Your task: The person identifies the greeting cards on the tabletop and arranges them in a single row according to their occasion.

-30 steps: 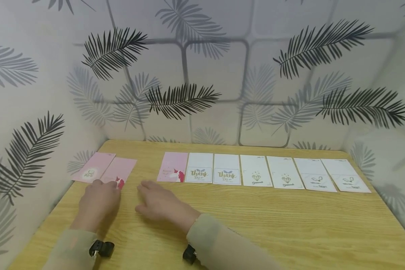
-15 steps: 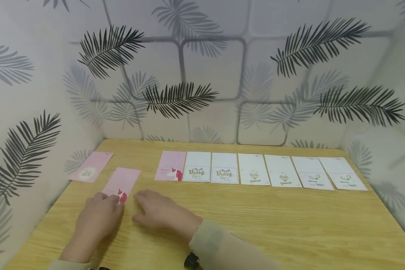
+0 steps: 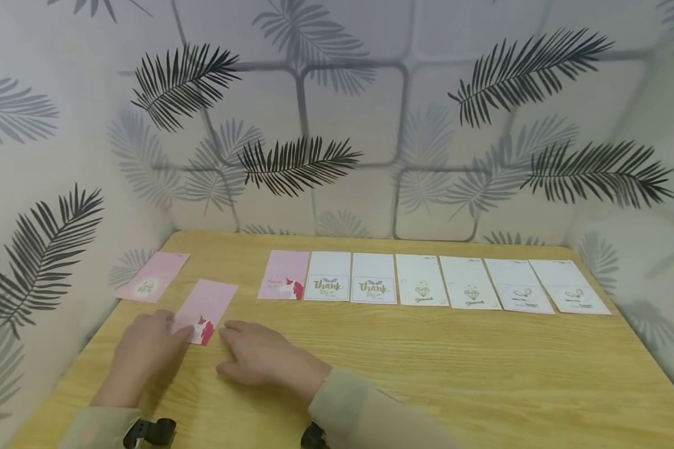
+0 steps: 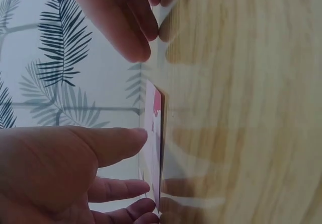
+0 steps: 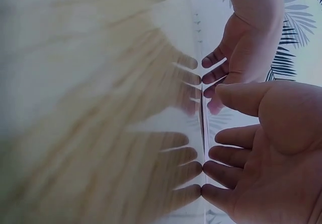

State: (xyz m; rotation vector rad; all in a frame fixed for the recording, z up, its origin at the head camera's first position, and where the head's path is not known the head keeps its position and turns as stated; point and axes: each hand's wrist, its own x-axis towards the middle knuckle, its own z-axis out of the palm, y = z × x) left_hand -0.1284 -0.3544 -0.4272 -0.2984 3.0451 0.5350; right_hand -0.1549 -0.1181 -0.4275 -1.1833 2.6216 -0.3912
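Observation:
A pink card (image 3: 206,305) with a white and red printed figure lies flat on the wooden table, slightly slanted. My left hand (image 3: 148,343) is along its left side, with straight fingers and the thumb tip over the card's lower left. In the left wrist view the left thumb (image 4: 123,142) reaches right to the card's (image 4: 153,118) face. Near the card's lower right edge is my right hand (image 3: 266,355), its straight fingers pointing left, holding nothing. In the right wrist view the right fingertips (image 5: 214,168) reach the tabletop, and the left hand (image 5: 246,45) is opposite.
Another pink card (image 3: 154,277) lies farther left by the wall. Behind and to the right runs a row: a pink card (image 3: 284,275), "Thank you" cards (image 3: 327,275), diamond cards (image 3: 421,279) and further white cards (image 3: 518,285). A leaf-patterned wall (image 3: 365,206) stands behind the table (image 3: 427,374).
My left hand has drawn the pink card toward me, away from the one by the wall. Its fingers have then loosened and spread left. My right hand has shifted slightly toward me.

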